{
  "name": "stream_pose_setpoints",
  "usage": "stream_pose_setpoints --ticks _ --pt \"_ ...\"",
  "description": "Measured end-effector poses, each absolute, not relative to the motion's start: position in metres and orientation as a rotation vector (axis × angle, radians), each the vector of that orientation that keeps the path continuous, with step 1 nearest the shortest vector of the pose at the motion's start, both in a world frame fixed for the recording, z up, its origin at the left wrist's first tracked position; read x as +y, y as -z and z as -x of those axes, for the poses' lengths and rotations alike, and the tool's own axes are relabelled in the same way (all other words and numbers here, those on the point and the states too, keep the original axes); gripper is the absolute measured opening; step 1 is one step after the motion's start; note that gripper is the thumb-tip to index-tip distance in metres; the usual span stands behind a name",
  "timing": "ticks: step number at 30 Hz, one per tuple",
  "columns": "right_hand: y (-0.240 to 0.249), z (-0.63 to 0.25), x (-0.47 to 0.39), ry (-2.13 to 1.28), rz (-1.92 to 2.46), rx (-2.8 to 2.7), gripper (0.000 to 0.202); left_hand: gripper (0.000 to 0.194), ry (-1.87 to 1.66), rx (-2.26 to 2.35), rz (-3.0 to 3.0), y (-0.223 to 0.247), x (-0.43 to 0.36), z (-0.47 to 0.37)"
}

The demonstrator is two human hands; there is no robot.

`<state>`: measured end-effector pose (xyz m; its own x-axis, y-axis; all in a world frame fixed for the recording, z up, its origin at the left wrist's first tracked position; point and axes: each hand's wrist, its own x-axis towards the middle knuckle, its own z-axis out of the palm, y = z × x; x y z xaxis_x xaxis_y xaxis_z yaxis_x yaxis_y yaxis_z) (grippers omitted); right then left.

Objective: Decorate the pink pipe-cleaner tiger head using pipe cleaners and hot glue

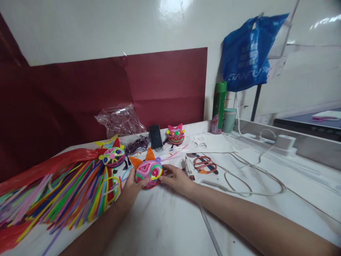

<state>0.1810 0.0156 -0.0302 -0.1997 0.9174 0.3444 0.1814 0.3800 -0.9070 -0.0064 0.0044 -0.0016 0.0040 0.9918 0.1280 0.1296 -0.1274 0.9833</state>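
A round animal head made of coiled pipe cleaners [149, 173], mostly pink with orange pointed ears and one red-and-yellow eye, is between my two hands over the table. My left hand [135, 183] grips it from the left, thumb across its front. From the right, my right hand [176, 177] holds its edge between thumb and fingers. Close by on the left lies a yellow pipe-cleaner head [113, 157]. Farther back sits a pink one [176, 135]. Loose coloured pipe cleaners [77, 188] fan out left of my left hand.
Right of my hands lie orange-handled scissors [205, 165], a white glue gun [189, 168] and a looping cable [253, 174]. A phone [155, 137] and clear plastic wrap [121, 121] are at the back. A green spray can [219, 108] and cup [229, 120] stand below a blue bag [250, 53].
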Motion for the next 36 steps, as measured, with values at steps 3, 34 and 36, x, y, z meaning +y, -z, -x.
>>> stream_pose_setpoints --ticks 3,34,36 --pt "0.028 -0.184 0.018 -0.942 0.945 -1.610 0.040 0.059 -1.227 1.146 -1.363 -0.002 -0.001 -0.001" --pt "0.006 -0.197 0.007 -0.636 1.094 -1.436 0.039 0.030 -1.846 1.416 -1.663 -0.068 0.023 0.081" --pt "0.005 -0.197 0.006 -0.619 1.077 -1.434 0.035 0.027 -1.869 1.487 -1.637 -0.075 0.011 0.108"
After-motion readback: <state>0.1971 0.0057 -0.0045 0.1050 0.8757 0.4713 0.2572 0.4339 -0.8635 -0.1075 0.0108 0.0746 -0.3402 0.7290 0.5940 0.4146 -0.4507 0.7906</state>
